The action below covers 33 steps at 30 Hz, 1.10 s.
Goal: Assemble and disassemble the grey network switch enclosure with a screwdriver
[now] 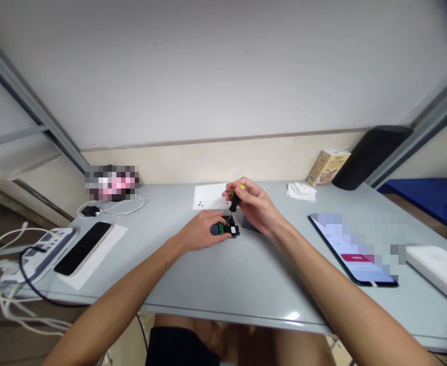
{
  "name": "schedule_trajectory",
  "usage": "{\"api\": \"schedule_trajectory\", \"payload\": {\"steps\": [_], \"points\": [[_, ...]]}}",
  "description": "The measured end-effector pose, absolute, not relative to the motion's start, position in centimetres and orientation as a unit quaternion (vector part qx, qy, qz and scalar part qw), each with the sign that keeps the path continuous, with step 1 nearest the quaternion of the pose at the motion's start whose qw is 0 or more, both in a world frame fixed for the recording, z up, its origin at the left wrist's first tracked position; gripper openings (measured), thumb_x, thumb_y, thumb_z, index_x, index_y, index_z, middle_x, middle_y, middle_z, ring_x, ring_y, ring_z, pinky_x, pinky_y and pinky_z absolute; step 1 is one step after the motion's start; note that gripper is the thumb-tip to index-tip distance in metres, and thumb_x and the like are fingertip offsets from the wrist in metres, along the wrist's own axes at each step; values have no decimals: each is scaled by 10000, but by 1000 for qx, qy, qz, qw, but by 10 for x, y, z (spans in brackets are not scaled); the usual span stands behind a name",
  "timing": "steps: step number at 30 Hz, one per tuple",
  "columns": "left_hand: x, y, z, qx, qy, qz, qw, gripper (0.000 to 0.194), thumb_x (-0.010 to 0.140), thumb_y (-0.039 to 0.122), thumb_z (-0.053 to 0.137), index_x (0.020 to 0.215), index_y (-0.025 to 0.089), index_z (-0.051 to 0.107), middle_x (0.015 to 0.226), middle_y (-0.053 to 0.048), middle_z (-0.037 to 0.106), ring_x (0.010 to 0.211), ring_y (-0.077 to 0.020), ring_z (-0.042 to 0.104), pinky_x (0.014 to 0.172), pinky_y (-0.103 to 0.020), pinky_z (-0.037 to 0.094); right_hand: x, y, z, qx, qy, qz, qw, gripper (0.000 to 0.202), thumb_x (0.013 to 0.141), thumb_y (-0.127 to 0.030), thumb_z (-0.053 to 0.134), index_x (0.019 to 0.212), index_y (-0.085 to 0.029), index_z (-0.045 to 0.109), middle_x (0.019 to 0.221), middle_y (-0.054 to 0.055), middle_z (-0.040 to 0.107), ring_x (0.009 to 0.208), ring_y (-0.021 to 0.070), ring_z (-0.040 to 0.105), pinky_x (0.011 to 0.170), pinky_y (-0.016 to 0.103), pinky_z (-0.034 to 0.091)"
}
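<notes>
Near the middle of the grey table, my left hand (199, 231) grips a small black device with a green circuit board (220, 229), holding it on the tabletop. My right hand (257, 206) is closed round a small screwdriver (235, 202) with a black and yellow handle. The screwdriver points down, its shaft reaching the device beside my left fingertips; the exact contact of the tip is too small to tell. Behind the device lies a white paper sheet (210, 195) with several tiny dark pieces on it. A dark grey flat object (250, 224) is partly hidden beneath my right hand.
A phone (84, 248) and a power strip (50, 254) with cables lie left. On the right are a tablet (351, 251), a white box (439, 272), a crumpled tissue (301, 191), a carton (328, 168) and a black cylinder (371, 156). The table's front edge (238, 321) is near.
</notes>
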State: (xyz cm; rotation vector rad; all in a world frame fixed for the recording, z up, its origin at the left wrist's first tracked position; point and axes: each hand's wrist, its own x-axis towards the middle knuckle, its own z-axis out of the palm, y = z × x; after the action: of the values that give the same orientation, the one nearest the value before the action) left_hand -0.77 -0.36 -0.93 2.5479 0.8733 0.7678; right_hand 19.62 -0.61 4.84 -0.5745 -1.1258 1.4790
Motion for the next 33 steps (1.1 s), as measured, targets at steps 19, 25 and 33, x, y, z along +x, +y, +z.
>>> {"api": "schedule_trajectory", "payload": {"steps": [19,25,33], "points": [[-10,-4,-9,909,294,262,138,214,950,424,747,1027,225,730,1293,-98,757,1168,-268,729,1064,-441,555,193,0,41,-284,-490,560,605,421,877,-659,741,926,-275,577,700,-68,478,638,129,508,664,293,418],[-11,-3,-8,920,283,247,113,214,975,426,714,1030,220,734,1308,-101,749,1180,-279,726,1053,-444,559,199,-6,49,-343,-670,363,549,329,960,-598,660,985,-273,702,926,28,643,799,189,549,765,349,434],[-13,-4,-7,925,278,238,102,217,993,420,701,1060,216,733,1330,-107,740,1222,-280,712,1075,-443,541,214,2,42,-471,-633,217,575,317,961,-573,665,882,-266,666,627,-37,480,586,150,406,610,324,315]]}}
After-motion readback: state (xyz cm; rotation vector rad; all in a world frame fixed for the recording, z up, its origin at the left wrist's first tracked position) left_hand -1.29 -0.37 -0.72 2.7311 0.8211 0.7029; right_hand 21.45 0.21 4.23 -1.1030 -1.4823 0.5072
